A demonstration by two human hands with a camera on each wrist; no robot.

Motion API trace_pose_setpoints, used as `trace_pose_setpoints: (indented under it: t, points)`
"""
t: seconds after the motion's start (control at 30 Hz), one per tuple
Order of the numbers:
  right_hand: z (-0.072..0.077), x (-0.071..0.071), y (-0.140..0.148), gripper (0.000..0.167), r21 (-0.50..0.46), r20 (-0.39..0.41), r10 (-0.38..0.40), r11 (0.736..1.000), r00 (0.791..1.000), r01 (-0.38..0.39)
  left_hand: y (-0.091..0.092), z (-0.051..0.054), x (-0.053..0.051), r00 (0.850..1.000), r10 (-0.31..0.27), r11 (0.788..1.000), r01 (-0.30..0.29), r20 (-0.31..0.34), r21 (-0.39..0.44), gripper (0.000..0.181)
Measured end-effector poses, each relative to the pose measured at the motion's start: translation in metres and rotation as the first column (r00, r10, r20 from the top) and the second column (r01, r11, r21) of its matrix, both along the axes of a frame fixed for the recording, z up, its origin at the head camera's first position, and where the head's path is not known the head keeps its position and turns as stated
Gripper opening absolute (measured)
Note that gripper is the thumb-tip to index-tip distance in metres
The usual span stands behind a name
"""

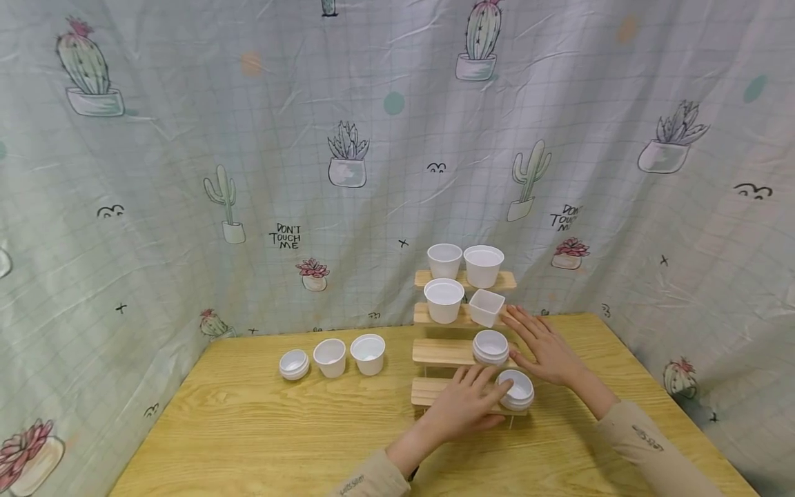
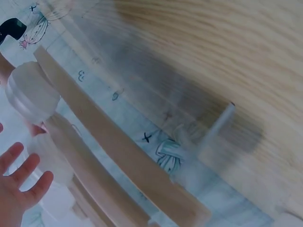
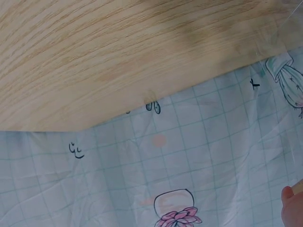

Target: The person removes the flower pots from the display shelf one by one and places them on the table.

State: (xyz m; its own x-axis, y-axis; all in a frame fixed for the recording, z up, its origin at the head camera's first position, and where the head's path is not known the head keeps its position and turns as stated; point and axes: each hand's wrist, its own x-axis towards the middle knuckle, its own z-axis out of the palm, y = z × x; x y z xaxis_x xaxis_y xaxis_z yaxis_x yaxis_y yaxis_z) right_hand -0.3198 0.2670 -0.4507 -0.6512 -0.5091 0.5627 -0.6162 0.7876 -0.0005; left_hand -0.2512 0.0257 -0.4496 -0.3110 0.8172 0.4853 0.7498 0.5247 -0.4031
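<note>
On the wood-grained table (image 1: 298, 431), three white containers (image 1: 330, 359) at left, a four-step wooden stand (image 1: 442, 353) at right; on its two far steps (image 1: 420, 315), paired containers (image 1: 444, 304); on both near steps (image 1: 430, 392), single tubs (image 1: 491, 347), right end.

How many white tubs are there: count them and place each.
9 show. On the stand: two tubs on the top shelf, two on the second, one each on the third and bottom; three on the table, left of the stand. Nested ones could be hidden.
</note>
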Motion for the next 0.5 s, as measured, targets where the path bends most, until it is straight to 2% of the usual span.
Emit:
trace_pose_setpoints:
  t: [0.27, 0.5]
  points:
    - [-0.002, -0.001, 0.001, 0.064, -0.005, -0.025, 0.000, 1.000, 1.000, 0.000, 0.017, -0.002, 0.004, 0.998, 0.045, 0.999, -0.045, -0.033, -0.018, 0.063]
    - [-0.004, -0.002, 0.001, 0.063, 0.001, -0.054, 0.006, 1.000, 0.998, -0.006, 0.028, -0.011, 0.002, 0.996, 0.072, 0.997, -0.071, -0.052, 0.007, 0.057]
